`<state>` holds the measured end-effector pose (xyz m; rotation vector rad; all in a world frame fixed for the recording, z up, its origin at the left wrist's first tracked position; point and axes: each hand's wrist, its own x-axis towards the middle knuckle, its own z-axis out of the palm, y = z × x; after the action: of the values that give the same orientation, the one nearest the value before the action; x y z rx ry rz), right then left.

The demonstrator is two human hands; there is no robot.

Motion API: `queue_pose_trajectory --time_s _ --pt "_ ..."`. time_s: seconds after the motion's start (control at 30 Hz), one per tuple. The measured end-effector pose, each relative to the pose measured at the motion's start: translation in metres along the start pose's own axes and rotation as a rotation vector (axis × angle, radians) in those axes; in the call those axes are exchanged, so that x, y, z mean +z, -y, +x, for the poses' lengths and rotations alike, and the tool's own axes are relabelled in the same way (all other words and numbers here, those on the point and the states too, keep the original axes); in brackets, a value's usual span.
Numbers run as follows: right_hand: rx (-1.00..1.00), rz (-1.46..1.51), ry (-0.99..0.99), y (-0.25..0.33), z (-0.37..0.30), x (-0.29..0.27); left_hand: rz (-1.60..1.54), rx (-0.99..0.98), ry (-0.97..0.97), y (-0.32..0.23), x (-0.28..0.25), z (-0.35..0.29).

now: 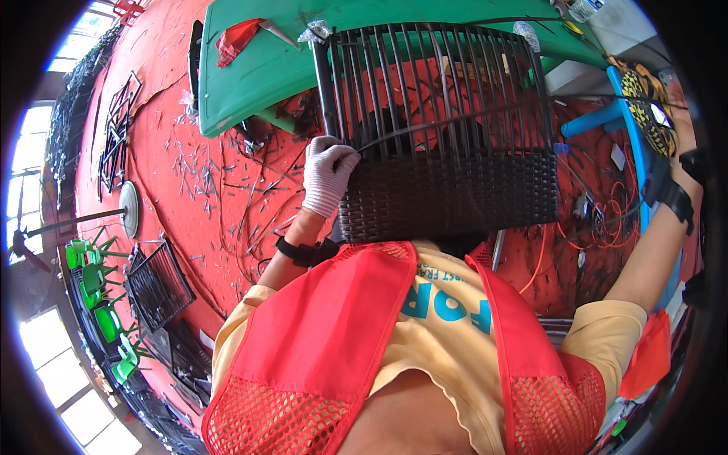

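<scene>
In front of me stands a dark brown frame (324, 83) with upright slats; its lower part is woven from flat dark strips (455, 193). My left hand (327, 173), in a white striped glove, is closed at the frame's left edge, pinching a long dark strip (447, 121). From there the strip bows across the slats toward the far right. My right hand (654, 114) is stretched out at that side, in what looks like a yellow-and-black patterned covering. The strip runs to it, and its fingers appear closed, though the picture's rim distorts them.
Behind the frame is a green table (265, 83) with a red cloth piece (239, 42). A blue stool (595, 119) is at right. Strip scraps and an orange cord (610, 220) litter the red floor (189, 227). A pedestal fan (130, 210) and green chairs (106, 322) stand left.
</scene>
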<state>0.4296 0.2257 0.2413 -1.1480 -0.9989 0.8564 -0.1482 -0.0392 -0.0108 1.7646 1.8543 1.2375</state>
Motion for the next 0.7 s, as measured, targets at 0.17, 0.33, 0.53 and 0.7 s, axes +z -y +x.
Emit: queue_pose_trajectory --time_s 0.17,0.33,0.53,0.7 --pt "-0.640 -0.864 0.010 -0.094 -0.146 0.115 0.114 -0.126 -0.144 -0.004 0.016 0.002" --pt "-0.510 -0.442 0.562 -0.142 -0.347 0.224 0.026 -0.211 -0.275 -0.004 0.025 0.005" --pt "0.647 -0.213 0.978 -0.183 -0.368 0.301 0.137 -0.134 -0.311 -0.007 0.030 0.007" --pt "0.763 -0.130 0.832 -0.200 -0.377 0.313 0.383 0.066 -0.300 -0.018 0.029 0.005"
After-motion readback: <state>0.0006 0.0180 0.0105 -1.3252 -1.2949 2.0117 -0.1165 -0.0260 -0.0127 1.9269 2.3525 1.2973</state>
